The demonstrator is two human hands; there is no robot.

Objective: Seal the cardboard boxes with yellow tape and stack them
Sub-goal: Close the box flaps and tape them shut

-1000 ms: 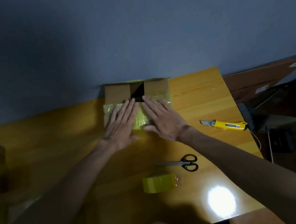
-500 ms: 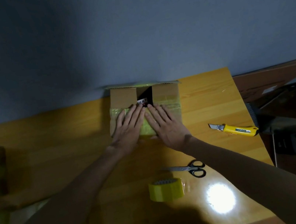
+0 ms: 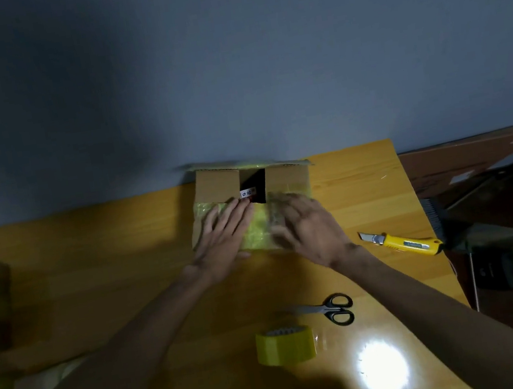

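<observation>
Now, box: 12 o'clock from me, long axis 9–3.
left hand: flat on it.
right hand: flat too, neither nearer.

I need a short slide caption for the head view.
The left hand and right hand press yellow tape on a cardboard box; tape roll, scissors, cutter nearby.

Bare forearms; bare left grip, right grip

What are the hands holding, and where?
Nothing is gripped. The left hand and right hand lie flat on top of the box, pressing down its yellow tape.
</observation>
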